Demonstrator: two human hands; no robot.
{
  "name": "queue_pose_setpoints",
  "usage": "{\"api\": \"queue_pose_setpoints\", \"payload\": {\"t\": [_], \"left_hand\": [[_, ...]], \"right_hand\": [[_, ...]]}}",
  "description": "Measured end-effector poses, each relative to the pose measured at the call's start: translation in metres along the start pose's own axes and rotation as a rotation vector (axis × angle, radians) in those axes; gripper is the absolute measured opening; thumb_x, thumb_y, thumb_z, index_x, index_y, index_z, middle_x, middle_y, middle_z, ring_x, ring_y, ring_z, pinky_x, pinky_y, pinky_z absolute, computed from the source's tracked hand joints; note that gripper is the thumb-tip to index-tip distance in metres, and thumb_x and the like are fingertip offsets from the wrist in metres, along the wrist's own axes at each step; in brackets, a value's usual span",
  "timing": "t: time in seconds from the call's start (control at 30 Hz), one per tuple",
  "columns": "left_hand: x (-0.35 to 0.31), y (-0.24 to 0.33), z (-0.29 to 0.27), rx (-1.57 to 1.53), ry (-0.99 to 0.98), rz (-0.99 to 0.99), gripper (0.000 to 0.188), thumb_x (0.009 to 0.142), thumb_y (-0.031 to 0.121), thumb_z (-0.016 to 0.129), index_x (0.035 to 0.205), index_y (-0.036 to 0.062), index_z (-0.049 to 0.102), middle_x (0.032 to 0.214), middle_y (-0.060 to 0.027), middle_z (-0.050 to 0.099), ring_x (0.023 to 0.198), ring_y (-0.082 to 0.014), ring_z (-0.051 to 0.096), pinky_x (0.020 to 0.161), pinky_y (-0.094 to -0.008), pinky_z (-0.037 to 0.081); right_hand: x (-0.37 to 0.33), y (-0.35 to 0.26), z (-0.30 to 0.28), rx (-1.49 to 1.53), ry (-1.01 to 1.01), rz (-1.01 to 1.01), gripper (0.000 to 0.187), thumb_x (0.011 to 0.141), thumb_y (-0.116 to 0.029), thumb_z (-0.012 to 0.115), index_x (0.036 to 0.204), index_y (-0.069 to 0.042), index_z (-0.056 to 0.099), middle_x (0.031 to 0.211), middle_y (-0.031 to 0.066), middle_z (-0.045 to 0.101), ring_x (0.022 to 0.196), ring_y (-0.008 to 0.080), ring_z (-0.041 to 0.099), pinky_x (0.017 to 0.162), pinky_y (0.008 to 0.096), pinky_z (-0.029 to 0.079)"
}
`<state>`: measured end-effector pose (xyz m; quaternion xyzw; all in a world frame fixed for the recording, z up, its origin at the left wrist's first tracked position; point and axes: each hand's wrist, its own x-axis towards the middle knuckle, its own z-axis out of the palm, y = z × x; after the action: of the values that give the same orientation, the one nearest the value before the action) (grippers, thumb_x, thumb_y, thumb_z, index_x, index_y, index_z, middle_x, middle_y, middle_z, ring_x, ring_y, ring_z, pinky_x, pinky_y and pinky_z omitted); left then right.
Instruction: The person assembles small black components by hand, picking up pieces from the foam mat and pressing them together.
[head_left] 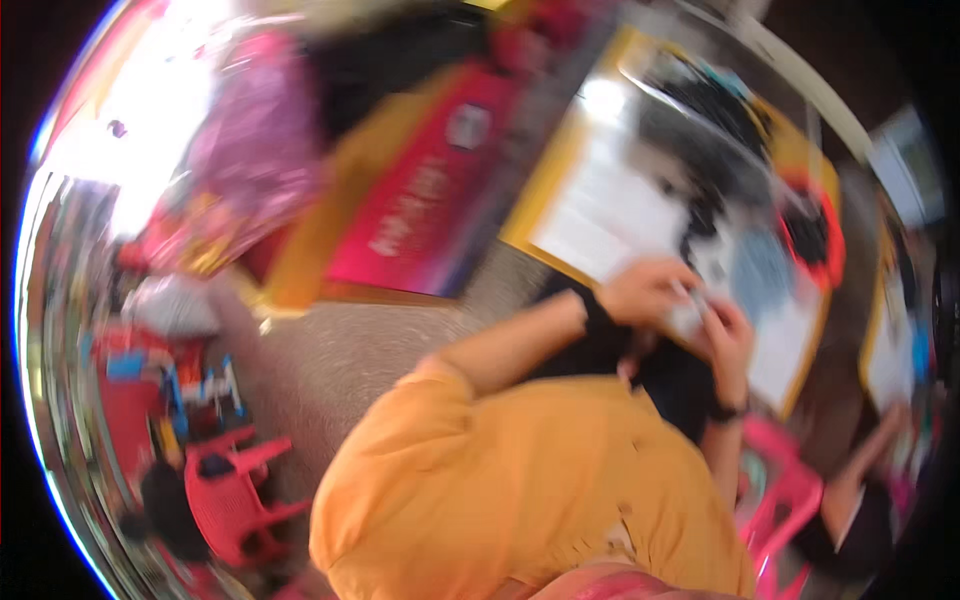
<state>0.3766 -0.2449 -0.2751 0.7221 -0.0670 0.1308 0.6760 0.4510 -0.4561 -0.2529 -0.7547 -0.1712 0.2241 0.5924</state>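
My left hand (645, 292) and my right hand (728, 335) meet in front of my body at the near edge of a yellow-rimmed table (540, 215). Both are closed, with fingertips pinching a small white piece (684, 314). Motion blur hides what kind of thing it is. Past my hands, a white sheet (590, 225) covers much of the tabletop. Small black pieces (700, 222) lie on it beside a grey-blue patch (762, 275). A round orange-red item with a black middle (812, 232) sits near the table's right side.
Black material under clear plastic (715, 105) occupies the table's far end. Left of the table stands a pink printed panel (425, 195), with a purple plastic-wrapped bundle (255, 150) beyond. A red plastic chair (225, 500) is at lower left, a pink chair (785, 490) at right, near another person (850, 510).
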Motion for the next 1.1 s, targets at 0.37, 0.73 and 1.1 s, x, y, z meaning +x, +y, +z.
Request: {"api": "queue_pose_setpoints", "payload": {"t": [0.37,0.73,1.1], "left_hand": [[0.009,0.011,-0.005,0.116,-0.098,0.027,0.03,0.086,0.006,0.073,0.116,0.0048,0.07,0.103,-0.0082,0.069,0.077,-0.0106,0.06,0.066,-0.0228,0.048],[0.007,0.015,-0.003,0.239,-0.117,0.202,0.029,0.083,0.006,0.074,0.112,0.0062,0.071,0.104,-0.0108,0.069,0.089,-0.0219,0.067,0.073,-0.0289,0.054],[0.011,0.017,-0.007,0.198,-0.095,0.251,0.032,0.082,0.004,0.074,0.114,0.0054,0.07,0.1,-0.011,0.069,0.084,-0.0214,0.066,0.069,-0.0287,0.052]], "right_hand": [[-0.014,-0.018,0.025,0.258,0.052,-0.193,0.011,0.089,0.0,0.069,0.1,0.003,0.069,0.095,0.007,0.065,0.072,0.0107,0.064,0.062,0.0224,0.053],[-0.006,-0.018,0.02,0.432,-0.078,0.083,0.017,0.09,-0.011,0.072,0.101,-0.003,0.063,0.09,0.0035,0.066,0.07,0.0098,0.064,0.062,0.0222,0.053],[0.005,-0.033,0.018,0.584,-0.175,0.276,0.022,0.091,-0.017,0.072,0.105,-0.005,0.059,0.087,0.0021,0.064,0.07,0.009,0.063,0.061,0.024,0.054]]}}
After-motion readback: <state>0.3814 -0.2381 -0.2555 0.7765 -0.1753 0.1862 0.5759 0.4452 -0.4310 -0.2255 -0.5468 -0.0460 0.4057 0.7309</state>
